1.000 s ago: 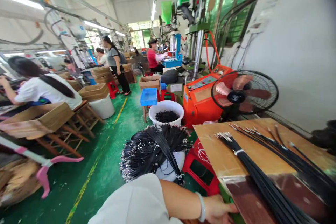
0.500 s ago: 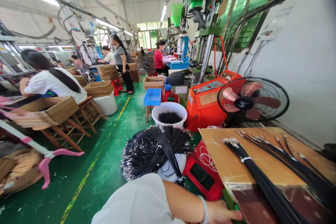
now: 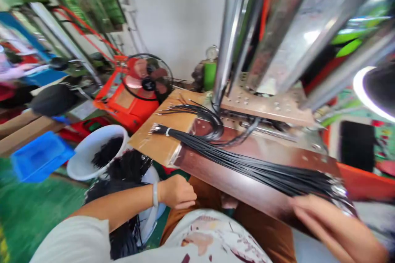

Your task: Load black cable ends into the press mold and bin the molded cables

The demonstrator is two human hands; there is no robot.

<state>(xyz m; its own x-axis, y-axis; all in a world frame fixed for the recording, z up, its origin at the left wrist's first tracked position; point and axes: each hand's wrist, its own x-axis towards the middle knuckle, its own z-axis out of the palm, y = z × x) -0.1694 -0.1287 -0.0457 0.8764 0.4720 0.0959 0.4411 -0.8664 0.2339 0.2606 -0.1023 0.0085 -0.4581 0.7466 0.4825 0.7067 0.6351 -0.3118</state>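
Note:
A long bundle of black cables [image 3: 234, 160], tied with a white band near its left end, lies across the brown work surface [image 3: 277, 148]. More loose black cables [image 3: 212, 121] curve behind it. My left hand [image 3: 177, 192], with a pale bangle on the wrist, is curled into a fist over my lap, in front of the table edge; nothing shows in it. My right hand [image 3: 333, 224] is blurred, at the front edge by the right end of the bundle. Its fingers stretch leftward and seem to hold nothing; whether they touch the cables I cannot tell.
Metal columns and a plate [image 3: 268, 107] of a machine rise behind the surface. A black fan [image 3: 148, 82] stands by an orange machine [image 3: 123, 107] at the back left. A white tub [image 3: 77, 164] and a blue tray [image 3: 41, 156] are left. A dark phone-like slab [image 3: 357, 146] stands right.
My view has swung right and down onto the work surface. My left hand has come from the table's left side to above my lap. My right hand is now in view.

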